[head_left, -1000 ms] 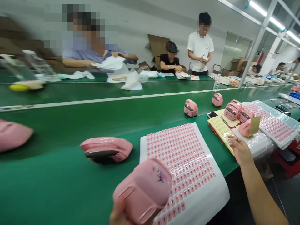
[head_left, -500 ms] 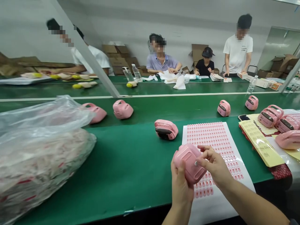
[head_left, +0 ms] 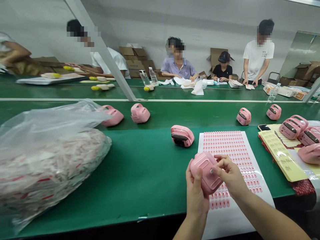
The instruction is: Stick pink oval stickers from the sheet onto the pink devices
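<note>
My left hand (head_left: 196, 196) grips a pink plastic handheld device (head_left: 205, 173) from below, with its back facing up. My right hand (head_left: 231, 173) is at the device's right side, and its finger and thumb pinch a tiny white piece (head_left: 211, 171) against the casing. Under both hands lies a white sheet of pink labels (head_left: 231, 148) on the green belt. Another pink device (head_left: 182, 136) rests just beyond my hands, its dark underside partly showing.
A bulging clear plastic bag (head_left: 50, 160) of red-and-white items lies on the green belt (head_left: 150, 173) at left. More pink devices (head_left: 292, 127) and yellow sheets (head_left: 281, 155) sit at right. Co-workers (head_left: 178, 58) work at a parallel belt beyond a metal post (head_left: 102, 53).
My view has swung left, bringing the plastic bag into view. My right hand has moved from the yellow sheets onto the device, now held in front of me in both hands.
</note>
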`<state>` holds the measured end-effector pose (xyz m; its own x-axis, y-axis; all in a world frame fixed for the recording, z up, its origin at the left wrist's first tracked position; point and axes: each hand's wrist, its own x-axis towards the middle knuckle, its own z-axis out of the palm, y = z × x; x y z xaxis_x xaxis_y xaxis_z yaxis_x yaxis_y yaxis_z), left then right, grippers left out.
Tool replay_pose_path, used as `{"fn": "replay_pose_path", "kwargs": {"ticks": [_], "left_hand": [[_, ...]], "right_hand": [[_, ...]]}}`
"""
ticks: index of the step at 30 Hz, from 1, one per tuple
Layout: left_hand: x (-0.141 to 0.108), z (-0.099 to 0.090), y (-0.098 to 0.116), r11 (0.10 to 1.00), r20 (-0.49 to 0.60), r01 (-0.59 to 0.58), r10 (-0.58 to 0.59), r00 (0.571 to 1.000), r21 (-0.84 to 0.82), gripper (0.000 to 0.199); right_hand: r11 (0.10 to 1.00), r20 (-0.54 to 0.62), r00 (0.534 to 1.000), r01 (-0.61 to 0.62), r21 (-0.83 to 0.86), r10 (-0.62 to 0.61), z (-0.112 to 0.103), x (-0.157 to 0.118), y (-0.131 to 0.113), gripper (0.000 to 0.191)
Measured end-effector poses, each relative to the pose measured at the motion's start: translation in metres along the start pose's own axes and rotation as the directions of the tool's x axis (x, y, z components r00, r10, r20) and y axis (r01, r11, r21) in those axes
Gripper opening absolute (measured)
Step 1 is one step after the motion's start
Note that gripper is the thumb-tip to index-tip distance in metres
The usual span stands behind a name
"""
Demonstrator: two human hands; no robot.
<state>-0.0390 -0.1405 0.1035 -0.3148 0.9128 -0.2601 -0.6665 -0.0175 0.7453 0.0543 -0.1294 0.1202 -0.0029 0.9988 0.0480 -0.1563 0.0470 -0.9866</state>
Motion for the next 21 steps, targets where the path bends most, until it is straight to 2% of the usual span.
{"fn": "replay_pose_path", "kwargs": {"ticks": [3,6,8,10,12,13,15,17,19,21], "left_hand": [[0.0,0.001,0.001,1.0,-0.011,0.004,-0.004,1.0,-0.019,0.054],[0.0,0.002,0.002,1.0,-0.013,0.002,-0.002,1.0,-0.03,0.053],[0.001,0.001,0.001,1.0,-0.003,0.002,-0.002,1.0,-0.019,0.055],[0.002,0.0,-0.001,1.0,-0.004,0.011,-0.011,1.0,-0.014,0.057],[0.004,-0.001,-0.004,0.999,-0.01,0.035,-0.035,0.999,-0.023,0.058],[0.005,-0.002,-0.005,0.998,-0.017,0.05,-0.051,0.999,-0.036,0.057],[0.007,-0.002,-0.004,0.994,-0.033,0.079,-0.082,0.996,-0.075,0.051],[0.009,-0.002,0.0,0.985,-0.056,0.112,-0.12,0.991,-0.13,0.04],[0.012,-0.003,0.006,0.967,-0.047,0.163,-0.176,0.983,-0.196,0.035],[0.017,-0.007,0.009,0.94,-0.045,0.21,-0.23,0.972,-0.27,0.036]], "right_hand": [[0.993,-0.016,0.997,0.078,-0.086,-0.079,0.0,-0.001,0.003,0.021],[0.943,-0.047,0.966,0.238,-0.232,-0.255,0.001,-0.002,0.009,0.011],[0.845,-0.038,0.898,0.399,-0.356,-0.439,0.002,-0.003,0.014,0.007],[0.711,0.004,0.794,0.547,-0.442,-0.608,0.002,-0.005,0.016,0.008],[0.625,0.016,0.711,0.629,-0.463,-0.703,-0.002,-0.007,0.015,0.01],[0.613,0.004,0.693,0.641,-0.462,-0.721,-0.006,-0.009,0.014,0.011],[0.626,-0.028,0.696,0.627,-0.464,-0.718,-0.019,-0.014,0.015,0.015],[0.653,-0.021,0.74,0.579,-0.487,-0.672,-0.035,-0.022,0.021,0.024],[0.678,0.054,0.809,0.525,-0.514,-0.585,-0.052,-0.034,0.037,0.031],[0.676,0.183,0.859,0.493,-0.548,-0.478,-0.064,-0.048,0.058,0.037]]}}
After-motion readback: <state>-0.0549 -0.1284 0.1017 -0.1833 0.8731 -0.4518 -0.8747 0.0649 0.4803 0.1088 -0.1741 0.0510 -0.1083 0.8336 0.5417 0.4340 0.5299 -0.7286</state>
